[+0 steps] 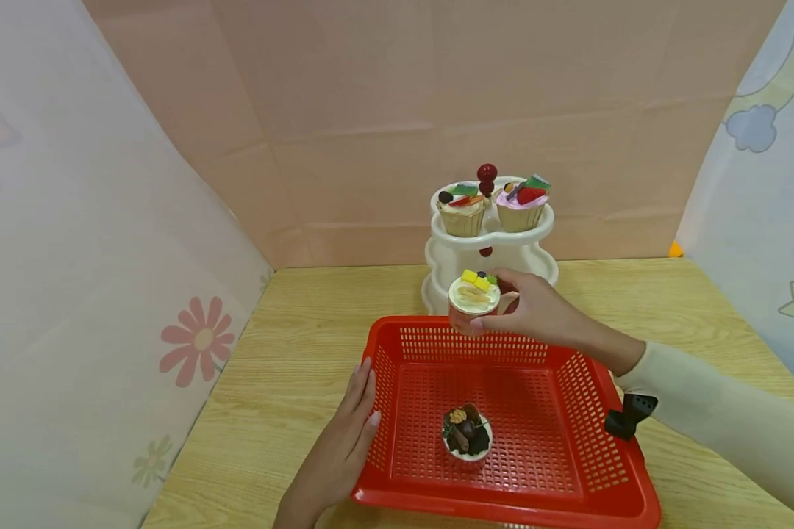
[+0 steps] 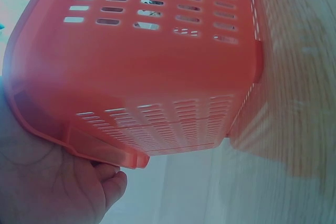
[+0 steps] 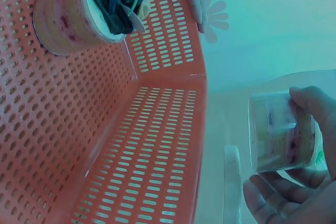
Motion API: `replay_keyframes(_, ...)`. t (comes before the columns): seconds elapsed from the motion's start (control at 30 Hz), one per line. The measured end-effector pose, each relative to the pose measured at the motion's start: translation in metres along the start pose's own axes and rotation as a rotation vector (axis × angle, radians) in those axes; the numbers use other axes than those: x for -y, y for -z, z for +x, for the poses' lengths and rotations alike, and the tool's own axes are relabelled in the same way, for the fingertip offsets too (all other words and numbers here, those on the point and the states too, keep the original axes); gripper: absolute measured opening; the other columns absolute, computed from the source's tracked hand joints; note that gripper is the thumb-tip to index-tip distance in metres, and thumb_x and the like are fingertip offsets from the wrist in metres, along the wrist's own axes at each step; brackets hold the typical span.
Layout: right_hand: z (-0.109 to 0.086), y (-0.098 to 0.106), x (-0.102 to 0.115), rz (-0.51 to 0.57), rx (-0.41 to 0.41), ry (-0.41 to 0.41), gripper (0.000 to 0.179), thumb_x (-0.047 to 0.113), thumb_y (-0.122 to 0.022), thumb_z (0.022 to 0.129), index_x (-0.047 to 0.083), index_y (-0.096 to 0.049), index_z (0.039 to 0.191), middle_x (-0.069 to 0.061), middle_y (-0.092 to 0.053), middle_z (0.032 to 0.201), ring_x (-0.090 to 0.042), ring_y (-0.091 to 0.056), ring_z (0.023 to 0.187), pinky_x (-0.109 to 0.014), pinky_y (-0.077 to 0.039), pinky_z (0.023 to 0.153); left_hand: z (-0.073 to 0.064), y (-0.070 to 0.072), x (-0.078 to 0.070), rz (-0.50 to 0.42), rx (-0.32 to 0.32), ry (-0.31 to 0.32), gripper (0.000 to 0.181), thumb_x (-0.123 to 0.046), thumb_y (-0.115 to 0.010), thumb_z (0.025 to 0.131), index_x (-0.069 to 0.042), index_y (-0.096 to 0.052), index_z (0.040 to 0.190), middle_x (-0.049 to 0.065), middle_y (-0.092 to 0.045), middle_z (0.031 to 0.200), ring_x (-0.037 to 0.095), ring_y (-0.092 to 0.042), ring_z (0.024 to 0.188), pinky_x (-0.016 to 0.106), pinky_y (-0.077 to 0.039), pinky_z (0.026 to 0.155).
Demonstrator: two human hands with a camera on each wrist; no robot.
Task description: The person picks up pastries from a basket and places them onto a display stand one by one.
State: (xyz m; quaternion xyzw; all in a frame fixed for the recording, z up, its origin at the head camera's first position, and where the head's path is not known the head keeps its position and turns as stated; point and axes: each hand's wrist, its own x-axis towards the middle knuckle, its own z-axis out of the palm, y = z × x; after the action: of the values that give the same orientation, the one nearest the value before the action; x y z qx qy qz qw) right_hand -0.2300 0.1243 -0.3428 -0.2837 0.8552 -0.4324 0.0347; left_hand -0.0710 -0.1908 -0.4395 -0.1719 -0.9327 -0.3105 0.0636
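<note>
The right hand (image 1: 532,308) grasps a clear, cylindrical, yellow-topped dessert cup (image 1: 474,300), axis near upright, fingers on its right side. The cup is at the red perforated plastic basket's (image 1: 423,419) far rim, before the white tiered stand (image 1: 503,240). The left hand's (image 1: 337,444) extended fingers touch the basket's left side.

A clear, layered dessert cup (image 1: 473,300), topped with cream, yellow cubes and a dark berry, is hovering roughly upright in the right hand (image 1: 528,311) near the far rim of a red perforated plastic basket (image 1: 526,419), which is sitting flat on the counter (image 1: 298,330).
</note>
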Motion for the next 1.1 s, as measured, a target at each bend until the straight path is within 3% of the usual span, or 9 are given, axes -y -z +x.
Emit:
replay_keyframes(0.07,0.002,-0.001,-0.001,-0.003,-0.028,-0.019,0.067,0.041,-0.081,0.071,0.02,-0.052,0.128,0.003,-0.063,0.108,-0.02,-0.061,0.082,-0.032,-0.054,0.065,0.0,0.0,0.001,-0.006,-0.001,0.002,0.057,-0.029,-0.038,0.103,-0.015,-0.012,0.152,-0.004,-0.001,0.159,0.019,-0.005,0.144,0.044,-0.025,0.108)
replay_keyframes(0.17,0.007,-0.003,-0.002,-0.025,-0.065,-0.031,0.075,0.043,-0.082,0.069,0.02,-0.049,0.132,0.002,-0.067,0.094,-0.019,-0.062,0.068,-0.032,-0.053,0.061,0.0,0.001,0.001,-0.005,0.0,0.015,0.057,-0.03,-0.038,0.103,-0.017,-0.013,0.152,-0.005,-0.001,0.159,0.017,-0.005,0.144,0.044,-0.026,0.107)
replay_keyframes(0.3,0.016,-0.004,-0.005,-0.102,-0.09,-0.033,0.079,0.045,-0.082,0.068,0.016,-0.048,0.133,0.0,-0.066,0.08,-0.019,-0.06,0.065,-0.032,-0.051,0.06,0.0,0.001,0.001,0.006,0.0,0.015,0.057,-0.03,-0.038,0.103,-0.016,-0.013,0.152,-0.005,-0.002,0.159,0.017,-0.005,0.144,0.044,-0.026,0.107)
replay_keyframes(0.57,0.03,-0.003,-0.014,-0.124,-0.186,-0.005,0.068,0.041,-0.086,0.064,0.014,-0.058,0.119,0.002,-0.064,0.104,-0.018,-0.057,0.092,-0.039,-0.048,0.077,0.001,0.0,0.002,0.021,0.017,-0.001,0.055,-0.028,-0.035,0.103,-0.012,-0.013,0.152,-0.003,-0.001,0.159,0.018,-0.003,0.144,0.046,-0.025,0.107)
replay_keyframes(1.1,0.047,-0.004,-0.018,-0.119,-0.208,-0.003,0.068,0.041,-0.085,0.065,0.018,-0.058,0.123,0.005,-0.064,0.107,-0.018,-0.058,0.092,-0.04,-0.048,0.079,0.002,-0.001,0.002,0.008,0.003,0.008,0.057,-0.029,-0.037,0.103,-0.015,-0.012,0.152,-0.004,-0.001,0.159,0.017,-0.003,0.144,0.045,-0.026,0.107)
